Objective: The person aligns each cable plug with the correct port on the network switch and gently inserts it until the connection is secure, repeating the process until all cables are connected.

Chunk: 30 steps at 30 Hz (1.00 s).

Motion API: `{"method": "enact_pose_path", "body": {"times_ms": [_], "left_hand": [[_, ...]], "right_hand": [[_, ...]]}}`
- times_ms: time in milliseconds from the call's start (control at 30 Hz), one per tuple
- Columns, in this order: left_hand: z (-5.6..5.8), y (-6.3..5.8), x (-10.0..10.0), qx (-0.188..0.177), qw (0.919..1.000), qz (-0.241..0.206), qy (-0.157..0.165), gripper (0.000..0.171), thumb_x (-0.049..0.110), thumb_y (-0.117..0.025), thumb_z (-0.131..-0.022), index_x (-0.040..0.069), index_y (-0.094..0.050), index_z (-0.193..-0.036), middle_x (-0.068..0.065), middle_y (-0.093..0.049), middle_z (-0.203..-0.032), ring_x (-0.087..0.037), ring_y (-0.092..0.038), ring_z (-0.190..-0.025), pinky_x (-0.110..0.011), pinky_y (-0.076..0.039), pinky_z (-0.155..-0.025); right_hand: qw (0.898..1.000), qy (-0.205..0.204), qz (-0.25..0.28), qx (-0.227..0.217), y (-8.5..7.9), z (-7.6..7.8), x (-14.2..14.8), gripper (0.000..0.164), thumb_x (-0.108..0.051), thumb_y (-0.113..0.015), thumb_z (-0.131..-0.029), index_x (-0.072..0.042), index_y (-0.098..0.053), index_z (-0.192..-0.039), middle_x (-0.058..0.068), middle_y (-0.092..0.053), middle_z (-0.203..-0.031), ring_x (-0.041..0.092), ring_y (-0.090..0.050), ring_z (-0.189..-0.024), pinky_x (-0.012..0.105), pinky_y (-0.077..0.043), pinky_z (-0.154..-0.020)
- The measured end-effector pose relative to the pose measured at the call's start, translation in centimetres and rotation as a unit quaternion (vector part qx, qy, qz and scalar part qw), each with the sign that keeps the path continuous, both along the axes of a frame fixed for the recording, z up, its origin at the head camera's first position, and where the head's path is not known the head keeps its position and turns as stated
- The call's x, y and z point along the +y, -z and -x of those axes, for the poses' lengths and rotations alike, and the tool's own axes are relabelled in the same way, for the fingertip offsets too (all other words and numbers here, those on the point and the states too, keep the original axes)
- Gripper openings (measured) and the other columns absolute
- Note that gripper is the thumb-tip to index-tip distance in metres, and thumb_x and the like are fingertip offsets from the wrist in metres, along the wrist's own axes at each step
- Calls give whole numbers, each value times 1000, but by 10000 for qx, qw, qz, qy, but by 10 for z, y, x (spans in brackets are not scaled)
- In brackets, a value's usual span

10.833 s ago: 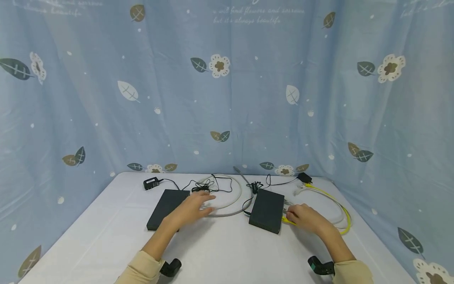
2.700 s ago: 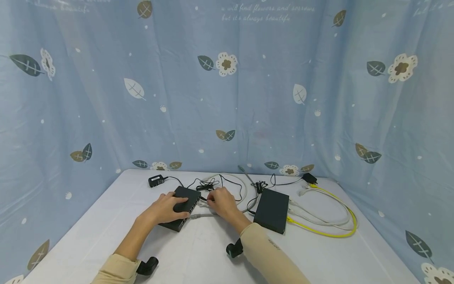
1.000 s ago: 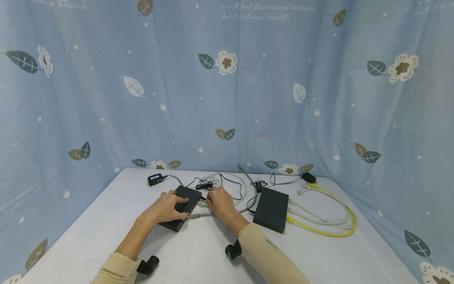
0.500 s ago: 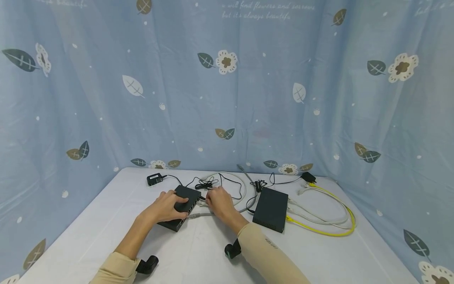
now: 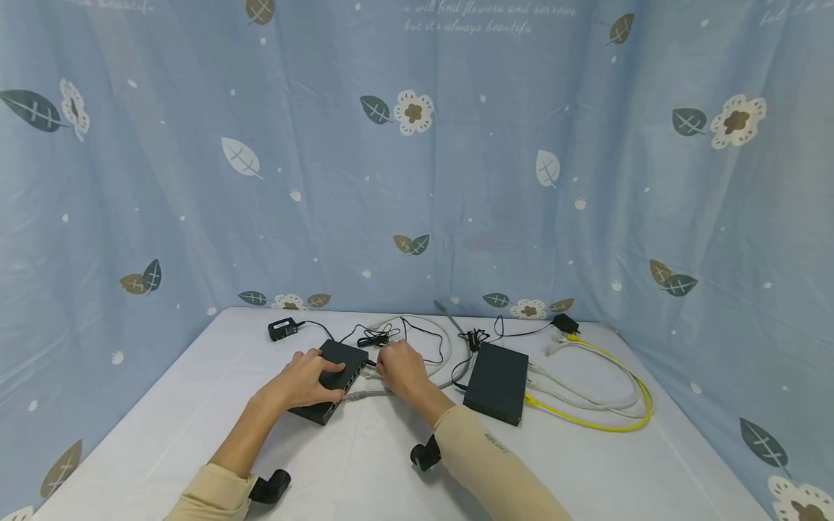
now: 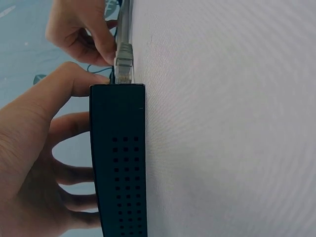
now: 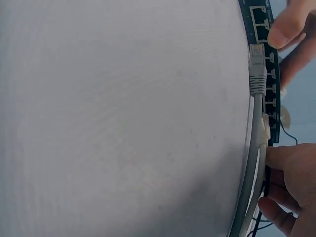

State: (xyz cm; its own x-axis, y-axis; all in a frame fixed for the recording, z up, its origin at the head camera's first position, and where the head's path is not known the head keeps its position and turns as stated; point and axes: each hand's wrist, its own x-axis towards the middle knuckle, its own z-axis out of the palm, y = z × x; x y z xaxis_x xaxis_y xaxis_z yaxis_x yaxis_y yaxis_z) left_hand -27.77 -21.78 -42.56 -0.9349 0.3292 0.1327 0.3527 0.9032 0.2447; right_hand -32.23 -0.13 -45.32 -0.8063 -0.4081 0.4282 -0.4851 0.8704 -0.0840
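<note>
My left hand (image 5: 296,383) lies over a black network switch (image 5: 345,352), fingers spread on its top. Its bent thumb (image 7: 280,35) presses over the edge of the port row. At the far end of that row, my right hand (image 5: 402,369) pinches a thin black power plug (image 6: 112,75) between thumb and fingertips, right at the switch; the plug's tip is hidden. Below the ports lies a grey ethernet cable's plug (image 7: 257,69), its clear tip showing outside the ports. A white ethernet plug (image 7: 265,129) sits further along, near my right fingers.
Right of my hands, a second black switch (image 5: 498,380) has white cables and a yellow cable (image 5: 612,428) at its right side. Black power adapters (image 5: 283,330) (image 5: 565,323) lie at the back corners. A bundled black cord (image 5: 373,339) and looped cables lie behind my right hand.
Since the earliest frame, my right hand has moved from the right switch's cables to the left switch's power plug. My left hand has settled on that switch, now turned. The last second shows almost no movement.
</note>
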Motion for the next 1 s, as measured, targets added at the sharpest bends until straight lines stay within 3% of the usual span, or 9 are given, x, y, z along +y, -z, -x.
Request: {"method": "enact_pose_path", "body": {"times_ms": [200, 433, 700, 1000], "left_hand": [[0, 0, -1, -35, 10000, 12, -55, 52, 42, -79, -74, 18, -73, -119, -24, -63, -122, -49, -55, -107, -66, -43, -93], [0, 1, -1, -15, 10000, -8, -53, 52, 43, -80, -74, 18, -73, -120, -27, -61, -124, -51, -54, -106, -65, -45, -89], [0, 0, 0, -33, 10000, -24, 6, 53, 42, -79, -75, 17, -73, -120, -25, -62, -124, -52, -53, -112, -68, -42, -95], [-1, 0, 0, -37, 10000, -50, 3, 52, 41, -78, -76, 17, -72, -121, -27, -60, -126, -55, -53, -111, -67, -43, -93]], "right_hand": [[9997, 113, -205, 85, 1, 0, -3, 10, -22, -72, -89, -18, -76, -81, -4, -69, -83, 13, -60, -79, 29, -54, -60], [9991, 7, 106, -400, -4, -1, -2, 9, -20, -71, -90, -18, -77, -84, -5, -70, -84, 13, -60, -79, 28, -53, -62], [9954, -89, 442, -842, -6, 2, 1, 12, -20, -68, -92, -18, -77, -84, -6, -71, -84, 12, -64, -81, 26, -52, -62], [9976, 27, 326, -612, -5, 4, -1, 11, -17, -68, -89, -17, -77, -82, -3, -70, -85, 15, -65, -84, 28, -54, -66]]}}
